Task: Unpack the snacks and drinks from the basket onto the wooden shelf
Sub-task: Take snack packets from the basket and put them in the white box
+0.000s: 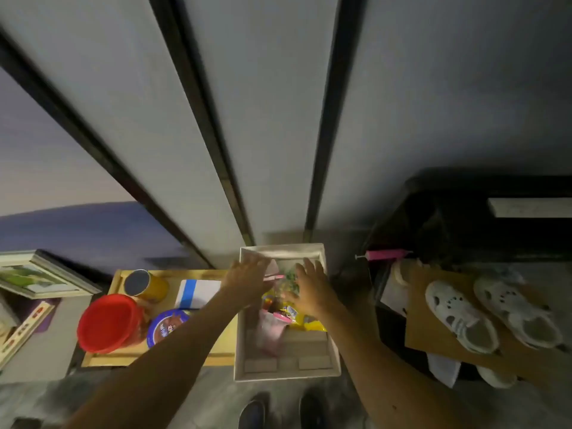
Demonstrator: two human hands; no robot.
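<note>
On your left, the shelf (pixel 105 360) already carries a jar (pixel 106 323), a can (pixel 145 284), a white box (pixel 198 292) and a blue tin (pixel 167 326). Your left hand (pixel 247 274) reaches into the basket (pixel 334 362) beside it, fingers spread. Packets lie there, among them a green bag (pixel 289 278). Your right hand (pixel 309 287) is spread beside that bag; blur hides any contact. You seem mid-unpack. Next, grip the bag and find it room on the crowded shelf.

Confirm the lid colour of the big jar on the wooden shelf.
The jar lid is red, plain, no pattern; head view shows it best.
</note>
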